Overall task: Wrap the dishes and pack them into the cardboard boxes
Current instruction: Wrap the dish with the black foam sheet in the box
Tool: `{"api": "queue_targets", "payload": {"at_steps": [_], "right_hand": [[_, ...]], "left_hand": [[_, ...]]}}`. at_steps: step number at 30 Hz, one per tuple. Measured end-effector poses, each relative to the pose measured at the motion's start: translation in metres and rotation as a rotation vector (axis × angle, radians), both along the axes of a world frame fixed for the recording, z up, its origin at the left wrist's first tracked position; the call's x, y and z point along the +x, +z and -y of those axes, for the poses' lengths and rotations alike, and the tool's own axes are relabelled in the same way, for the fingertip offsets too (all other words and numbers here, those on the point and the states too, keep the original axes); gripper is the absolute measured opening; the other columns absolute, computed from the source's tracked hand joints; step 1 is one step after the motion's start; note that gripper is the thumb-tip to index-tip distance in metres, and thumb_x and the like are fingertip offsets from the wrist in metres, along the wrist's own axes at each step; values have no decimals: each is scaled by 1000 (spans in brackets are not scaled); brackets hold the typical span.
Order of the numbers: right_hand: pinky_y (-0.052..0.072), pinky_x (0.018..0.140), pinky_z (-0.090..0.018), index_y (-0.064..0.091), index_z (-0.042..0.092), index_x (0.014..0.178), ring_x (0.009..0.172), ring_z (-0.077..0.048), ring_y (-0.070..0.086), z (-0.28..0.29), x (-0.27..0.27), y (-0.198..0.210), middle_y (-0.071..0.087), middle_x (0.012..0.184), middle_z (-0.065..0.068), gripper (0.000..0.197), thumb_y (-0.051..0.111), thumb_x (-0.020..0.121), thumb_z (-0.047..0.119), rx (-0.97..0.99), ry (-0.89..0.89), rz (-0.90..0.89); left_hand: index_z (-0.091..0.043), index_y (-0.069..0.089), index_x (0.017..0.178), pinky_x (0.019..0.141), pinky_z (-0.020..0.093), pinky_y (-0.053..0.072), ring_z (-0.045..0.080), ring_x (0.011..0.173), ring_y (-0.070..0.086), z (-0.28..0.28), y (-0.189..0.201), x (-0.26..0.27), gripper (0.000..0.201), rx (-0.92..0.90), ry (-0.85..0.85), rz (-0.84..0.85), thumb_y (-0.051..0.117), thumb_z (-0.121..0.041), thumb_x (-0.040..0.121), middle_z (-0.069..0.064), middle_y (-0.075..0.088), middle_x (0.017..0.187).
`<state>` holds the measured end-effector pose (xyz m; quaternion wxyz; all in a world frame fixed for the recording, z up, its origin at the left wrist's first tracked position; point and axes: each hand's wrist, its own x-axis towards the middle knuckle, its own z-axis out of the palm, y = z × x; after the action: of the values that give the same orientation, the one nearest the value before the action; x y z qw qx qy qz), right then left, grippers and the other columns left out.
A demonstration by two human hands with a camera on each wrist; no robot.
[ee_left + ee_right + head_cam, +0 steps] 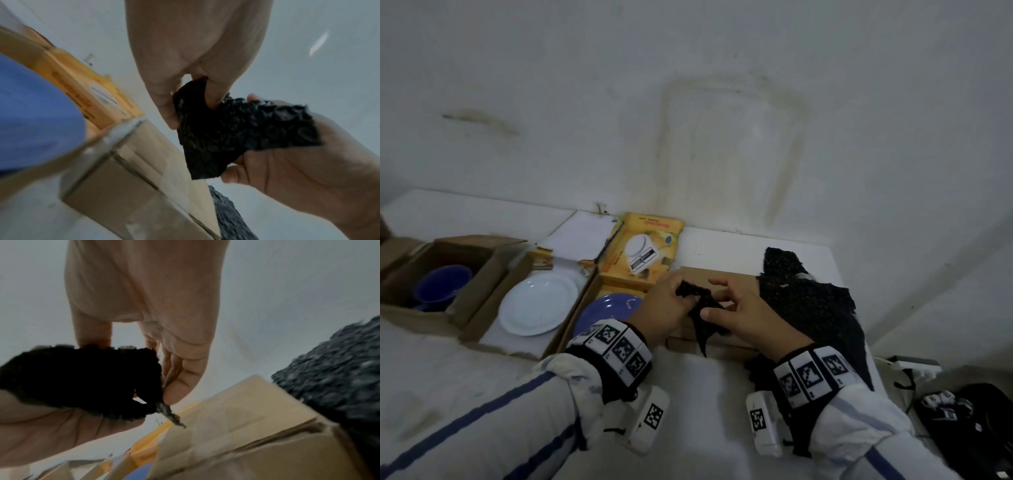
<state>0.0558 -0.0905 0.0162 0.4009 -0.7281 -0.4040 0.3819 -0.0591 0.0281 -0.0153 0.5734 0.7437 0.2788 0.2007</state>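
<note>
Head view records three open boxes in a row along the white tabletop point(722, 394): a brown cardboard box point(479, 270) at far left holding one dark blue bowl point(443, 282), a middle box point(493, 322) holding one white plate point(539, 304), and a third box point(571, 318) holding one blue plate point(606, 310). One closed brown cardboard box point(736, 281) lies under both hands. One yellow kitchen-scale carton point(642, 248) stands at the back, against the wall. Black bubble wrap appears in two pieces: a small piece point(700, 305) between the hands and a large sheet point(811, 305) draped over the closed box's right end. The blue plate is partly covered by the left wrist, and the bowl sits in shadow. Dark gear at lower right, beside the tabletop, is cut off and cannot be identified. Both wrist views are blurred. Left hand point(666, 305) has its fingers curled, pinching the upper end of the small piece; the left wrist view shows thumb and fingers closed on its edge. Right hand point(743, 313) pinches the lower part of the same piece between thumb and fingers, other fingers loosely bent above the closed box.
</note>
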Motion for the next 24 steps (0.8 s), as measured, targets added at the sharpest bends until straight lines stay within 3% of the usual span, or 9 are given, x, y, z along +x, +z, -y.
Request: {"api": "queue_targets", "payload": {"at_steps": [4,6,8,11,14,16,19,21,24], "right_hand": [[47,80,-23,42,25,134,94,-15,59,-32,-36,-7,58,108,-3,59,70,82,18,-79,157,146],[44,76,-23,43,24,132,94,-15,57,-49,-54,-15,59,111,-4,58,67,81,11,-98,186,236],[46,65,-25,47,26,123,79,-15,58,-65,-71,-25,60,96,-1,49,63,81,7,-100,141,243],[49,49,-29,45,35,92,64,-19,57,-82,-94,-38,58,85,-4,33,57,82,5,-69,113,236],[56,60,-41,39,35,76,79,-31,61,-93,-116,-50,53,86,-4,35,52,85,4,-110,191,332],[55,72,-42,44,30,80,86,-32,62,-99,-130,-61,53,84,-2,29,51,87,3,-139,215,335],[43,76,-21,60,19,99,101,-27,59,-104,-146,-77,63,102,-8,22,52,87,3,-178,281,335],[36,77,-15,64,10,108,109,-25,56,-107,-153,-85,64,114,-11,28,50,86,-1,-208,357,360],[37,89,-18,65,5,113,113,-25,55,-108,-159,-87,61,120,-12,30,49,88,0,-255,430,401]], "left_hand": [[-13,57,86,66,10,43,9,79,56,-25,0,-44,11,52,-23,-69,61,-3,87,2,61,85],[-16,55,84,65,12,42,6,77,54,-39,-1,-68,13,113,-24,-120,60,-5,88,-1,59,82],[-24,54,79,70,18,43,6,77,54,-56,-4,-91,23,142,-34,-178,62,-4,85,-6,57,81],[-29,55,81,79,28,47,15,87,58,-78,-10,-125,30,117,-40,-255,62,1,82,-3,61,88],[-22,59,90,65,16,47,13,82,59,-93,-15,-151,28,30,-82,-299,60,4,82,-3,61,88],[-17,60,94,55,13,44,7,71,57,-99,-18,-161,19,-4,-112,-400,61,-2,83,-4,60,85],[-13,66,93,59,9,43,2,66,55,-110,-25,-171,17,155,-188,-534,61,-2,81,-3,63,84],[-8,72,93,65,7,42,7,76,59,-115,-30,-174,22,293,-264,-597,58,1,79,2,68,91],[-4,76,90,77,21,48,21,89,63,-117,-40,-174,22,442,-353,-610,57,0,80,10,71,93]]}}
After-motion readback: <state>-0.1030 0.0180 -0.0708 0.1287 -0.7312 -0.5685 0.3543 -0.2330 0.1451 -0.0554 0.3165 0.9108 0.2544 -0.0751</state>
